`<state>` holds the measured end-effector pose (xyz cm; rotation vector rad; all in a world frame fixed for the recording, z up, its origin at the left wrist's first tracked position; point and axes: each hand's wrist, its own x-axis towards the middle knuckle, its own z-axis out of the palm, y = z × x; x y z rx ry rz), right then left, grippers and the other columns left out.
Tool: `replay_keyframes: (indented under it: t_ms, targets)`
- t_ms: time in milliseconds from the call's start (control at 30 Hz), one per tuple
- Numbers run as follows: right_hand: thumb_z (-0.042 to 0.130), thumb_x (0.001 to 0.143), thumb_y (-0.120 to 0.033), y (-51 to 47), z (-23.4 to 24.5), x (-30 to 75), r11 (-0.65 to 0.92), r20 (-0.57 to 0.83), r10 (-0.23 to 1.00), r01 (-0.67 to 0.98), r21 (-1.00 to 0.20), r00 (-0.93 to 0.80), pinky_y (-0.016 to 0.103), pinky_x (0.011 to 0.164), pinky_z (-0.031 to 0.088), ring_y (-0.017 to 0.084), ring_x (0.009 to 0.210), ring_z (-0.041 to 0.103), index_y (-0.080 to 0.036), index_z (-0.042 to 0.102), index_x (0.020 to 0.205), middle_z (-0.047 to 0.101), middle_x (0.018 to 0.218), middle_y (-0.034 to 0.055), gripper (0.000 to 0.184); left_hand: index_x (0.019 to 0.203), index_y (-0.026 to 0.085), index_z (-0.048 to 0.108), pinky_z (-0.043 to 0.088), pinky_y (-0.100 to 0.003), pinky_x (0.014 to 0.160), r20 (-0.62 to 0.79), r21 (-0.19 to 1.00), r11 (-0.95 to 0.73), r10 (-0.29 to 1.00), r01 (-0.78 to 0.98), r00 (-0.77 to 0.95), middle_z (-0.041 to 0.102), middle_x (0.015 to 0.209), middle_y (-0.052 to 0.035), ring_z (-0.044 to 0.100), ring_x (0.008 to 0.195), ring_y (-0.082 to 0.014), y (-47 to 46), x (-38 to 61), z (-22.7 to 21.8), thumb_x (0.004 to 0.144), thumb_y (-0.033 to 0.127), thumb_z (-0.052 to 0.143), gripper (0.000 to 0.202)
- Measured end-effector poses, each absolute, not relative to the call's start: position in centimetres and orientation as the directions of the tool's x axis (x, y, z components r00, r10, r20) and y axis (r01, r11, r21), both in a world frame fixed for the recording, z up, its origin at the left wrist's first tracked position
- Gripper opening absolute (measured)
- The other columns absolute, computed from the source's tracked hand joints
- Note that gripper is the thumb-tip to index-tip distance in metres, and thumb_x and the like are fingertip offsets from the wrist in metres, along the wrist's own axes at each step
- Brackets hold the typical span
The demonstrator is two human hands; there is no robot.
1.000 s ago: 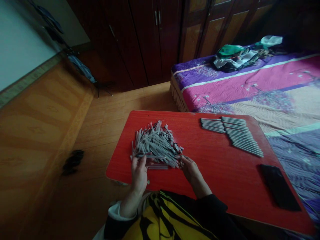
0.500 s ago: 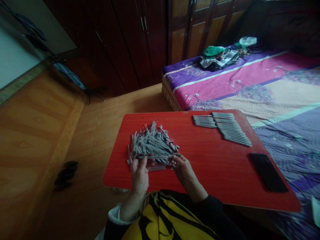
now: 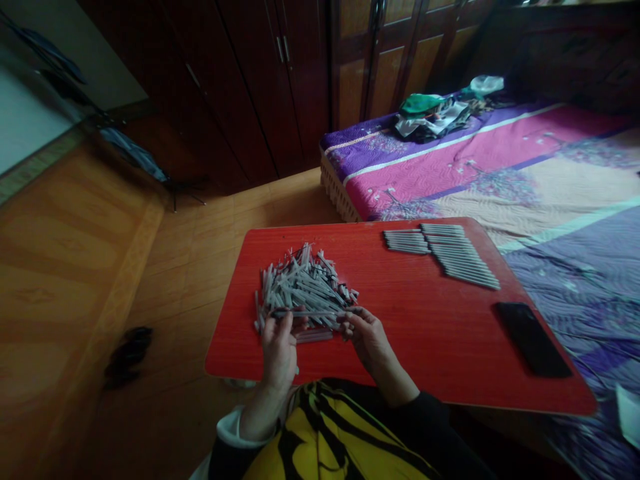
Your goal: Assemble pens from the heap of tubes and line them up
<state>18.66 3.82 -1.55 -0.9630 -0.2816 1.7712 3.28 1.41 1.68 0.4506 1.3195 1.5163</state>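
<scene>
Between my two hands a thin, pale grey stick (image 3: 320, 313) is held level, dark toward its left end. My left hand (image 3: 279, 350) pinches that end between thumb and fingers, while the fingertips of my right hand (image 3: 370, 339) close on the other end. Just beyond and partly under the hands lies a loose pile of similar grey sticks (image 3: 300, 280), pointing every way. A few pinkish clear tubes (image 3: 315, 336) lie at the pile's near edge. What the sticks are exactly is too small to tell.
On the red table (image 3: 400, 320), slim grey sticks (image 3: 463, 257) lie in neat rows at the far right. A black phone-like slab (image 3: 534, 339) rests near the right edge. Behind stands a bed (image 3: 500, 167) with a heap of cloth (image 3: 433, 113); dark cupboards (image 3: 280, 87) line the wall.
The hands and the held stick stay almost in place. The view has shifted slightly, and a small pale bit now shows beside my left wrist.
</scene>
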Motion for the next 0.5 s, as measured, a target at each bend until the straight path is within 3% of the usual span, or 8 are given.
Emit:
replay_keyframes:
  t_ms: [300, 400, 500]
  targets:
    - [0.075, 0.06, -0.023, 3.2, -2.2, 18.1, -0.44, -0.458, 0.875, -0.651, -0.619, -0.156, 0.02, 0.039, 0.045, 0.011, 0.045, 0.057, -0.014, 0.058, 0.075, 0.068, 0.063, 0.0041, 0.025, 0.087, 0.017, 0.051, 0.049, -0.024, 0.06, -0.37, 0.868, 0.172, 0.849, -0.466, -0.377, 0.066, 0.087, -0.0032, 0.063, 0.065, -0.0125, 1.4, 3.7, 1.6, 0.067, 0.033, 0.069, 0.031]
    - [0.075, 0.06, -0.025, 3.1, -1.8, 18.6, -0.454, -0.444, 0.876, -0.626, -0.634, -0.187, 0.02, 0.039, 0.045, 0.012, 0.045, 0.058, -0.014, 0.06, 0.076, 0.066, 0.058, 0.0025, 0.025, 0.084, 0.017, 0.051, 0.049, -0.025, 0.06, -0.393, 0.853, 0.234, 0.876, -0.466, -0.279, 0.066, 0.081, -0.0022, 0.063, 0.063, -0.0132, 1.0, 3.1, 1.3, 0.064, 0.032, 0.071, 0.032]
    - [0.074, 0.062, -0.028, 2.6, -1.5, 19.8, -0.477, -0.412, 0.876, -0.57, -0.669, -0.25, 0.02, 0.037, 0.045, 0.012, 0.044, 0.058, -0.014, 0.063, 0.08, 0.066, 0.057, 0.0029, 0.025, 0.081, 0.015, 0.055, 0.047, -0.022, 0.054, -0.399, 0.877, 0.338, 0.908, -0.342, -0.128, 0.063, 0.066, 0.0004, 0.058, 0.054, -0.0108, 0.2, 2.1, 1.1, 0.066, 0.029, 0.071, 0.025]
